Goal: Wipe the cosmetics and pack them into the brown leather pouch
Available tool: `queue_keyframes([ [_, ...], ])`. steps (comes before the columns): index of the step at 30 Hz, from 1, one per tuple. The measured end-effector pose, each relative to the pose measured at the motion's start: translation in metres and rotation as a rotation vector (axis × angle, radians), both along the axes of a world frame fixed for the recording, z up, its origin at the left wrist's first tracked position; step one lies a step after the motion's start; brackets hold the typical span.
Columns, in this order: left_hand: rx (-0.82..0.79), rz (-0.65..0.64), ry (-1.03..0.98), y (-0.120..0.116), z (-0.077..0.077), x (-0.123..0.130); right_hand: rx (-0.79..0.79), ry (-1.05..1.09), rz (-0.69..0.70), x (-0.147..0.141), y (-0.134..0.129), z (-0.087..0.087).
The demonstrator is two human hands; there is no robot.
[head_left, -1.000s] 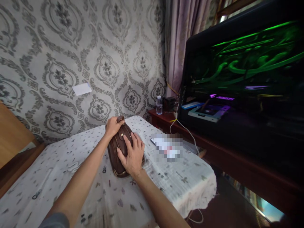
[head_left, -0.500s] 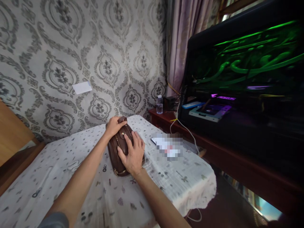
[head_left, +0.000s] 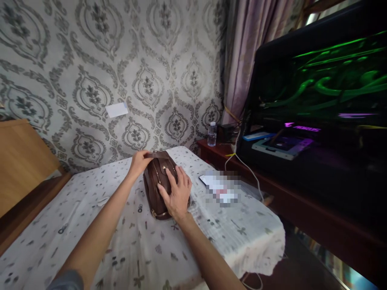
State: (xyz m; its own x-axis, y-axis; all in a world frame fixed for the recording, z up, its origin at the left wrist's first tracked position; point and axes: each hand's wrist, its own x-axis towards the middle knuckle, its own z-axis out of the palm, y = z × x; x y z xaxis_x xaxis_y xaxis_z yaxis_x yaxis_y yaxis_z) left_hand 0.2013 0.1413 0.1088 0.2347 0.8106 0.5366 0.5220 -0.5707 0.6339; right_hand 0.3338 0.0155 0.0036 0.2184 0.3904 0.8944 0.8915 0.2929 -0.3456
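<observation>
A brown leather bag (head_left: 154, 185) with gold-coloured zips lies on the patterned cloth. At its far end, my left hand (head_left: 140, 164) pinches a brown strap (head_left: 160, 155) that stretches across the top of the bag. My right hand (head_left: 178, 195) rests on the bag's right side, thumb and fingers spread, the fingertips close to a small gold stud (head_left: 164, 167). The palm covers part of that side. Both zips running along the top look closed, though my right hand hides some of their length.
Right of the bag lies a phone (head_left: 205, 181), partly blurred out. A water bottle (head_left: 212, 135) stands on the red-brown desk (head_left: 203, 146), near a white cable (head_left: 252, 175) and a large dark computer case (head_left: 272, 92) with green lights. A wooden board (head_left: 27, 161) is at left.
My left hand has drawn the strap to the left, so it now lies flatter across the bag. My right hand stays spread on the bag. The whole view has shifted slightly.
</observation>
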Motion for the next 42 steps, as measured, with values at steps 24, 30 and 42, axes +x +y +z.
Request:
queue_keyframes([
  [24, 0.111, 0.035, 0.028, -0.008, -0.018, -0.007, 0.021, 0.003, 0.024, -0.001, 0.003, -0.004],
  [30, 0.086, 0.001, 0.039, -0.013, -0.021, -0.006, 0.011, 0.012, 0.032, 0.0, 0.002, -0.005],
  [42, 0.217, 0.003, 0.251, -0.031, 0.006, 0.021, 0.107, 0.057, 0.087, 0.002, -0.004, -0.005],
])
